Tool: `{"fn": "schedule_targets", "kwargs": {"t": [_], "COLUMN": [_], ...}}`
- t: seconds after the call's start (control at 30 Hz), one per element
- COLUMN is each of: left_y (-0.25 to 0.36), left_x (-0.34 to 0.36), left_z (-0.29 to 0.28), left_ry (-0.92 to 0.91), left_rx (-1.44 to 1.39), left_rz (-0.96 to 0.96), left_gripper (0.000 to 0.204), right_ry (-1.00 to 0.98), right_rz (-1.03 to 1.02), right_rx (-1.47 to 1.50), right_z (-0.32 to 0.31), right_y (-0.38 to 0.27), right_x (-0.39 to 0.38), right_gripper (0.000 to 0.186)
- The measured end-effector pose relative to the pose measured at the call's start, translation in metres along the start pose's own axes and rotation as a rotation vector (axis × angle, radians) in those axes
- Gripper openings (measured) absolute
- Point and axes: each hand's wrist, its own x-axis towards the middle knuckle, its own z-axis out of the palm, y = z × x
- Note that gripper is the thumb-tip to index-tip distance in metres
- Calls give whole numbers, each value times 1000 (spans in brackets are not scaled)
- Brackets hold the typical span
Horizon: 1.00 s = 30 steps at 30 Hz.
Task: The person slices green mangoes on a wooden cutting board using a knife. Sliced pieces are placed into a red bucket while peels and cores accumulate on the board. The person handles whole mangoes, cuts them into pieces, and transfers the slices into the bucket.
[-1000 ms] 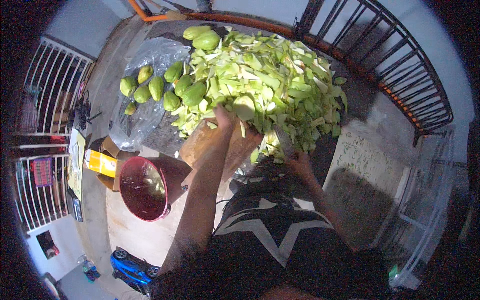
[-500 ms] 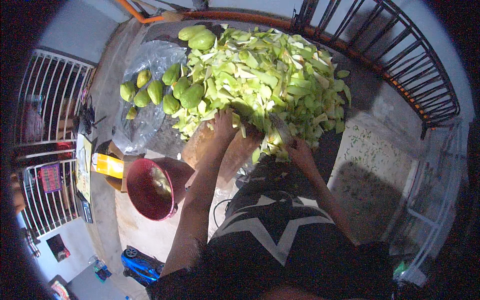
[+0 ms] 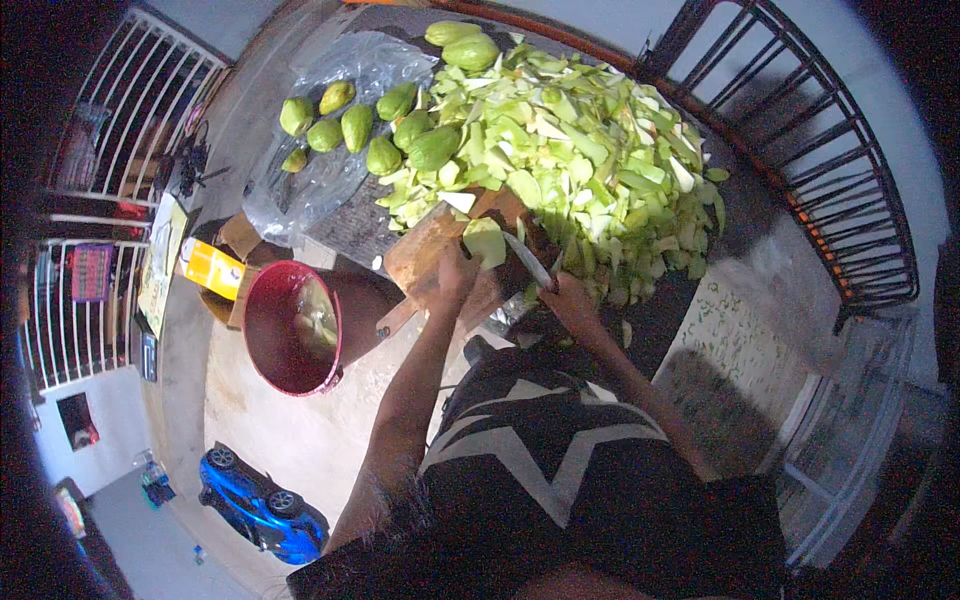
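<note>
My left hand [image 3: 457,277] is closed on a pale green piece of chayote [image 3: 486,243], held over a wooden cutting board [image 3: 420,252]. In my right hand [image 3: 573,303] is a knife [image 3: 527,260], its blade slanting up and left toward the piece, its handle mostly hidden in the fingers. Beyond the board rises a big heap of cut green chayote pieces [image 3: 590,150], some spilling over the board's far edge. Whole chayotes [image 3: 356,128] lie left of the heap, several of them on a clear plastic sheet [image 3: 330,190].
A red bucket [image 3: 262,340] with pale pieces inside stands left of the board, near a cardboard box [image 3: 240,237] and a yellow packet [image 3: 212,268]. A blue toy car [image 3: 262,510] sits lower left. Dark metal railings [image 3: 790,130] run along the right; a white grille [image 3: 90,310] is far left.
My left hand has drawn back from the heap with a chayote piece in it. The knife has come back over the board, which shows more now. The view has turned.
</note>
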Motion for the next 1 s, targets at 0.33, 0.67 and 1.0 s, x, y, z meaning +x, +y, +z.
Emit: {"fn": "schedule_targets", "kwargs": {"t": [0.33,0.67,1.0], "left_y": [70,68,61], "left_x": [-13,-32,-70], "left_z": [8,17,-4], "left_ry": [272,254,168], "left_rx": [160,9,-166], "left_rz": [40,0,104], "left_gripper": [67,60,51], "right_ry": [-25,101,-13], "right_rz": [-2,93,-23], "right_rx": [-49,367,199], "right_z": [20,2,39], "right_y": [30,-9,-36], "right_x": [18,6,21], "right_gripper": [25,21,24]}}
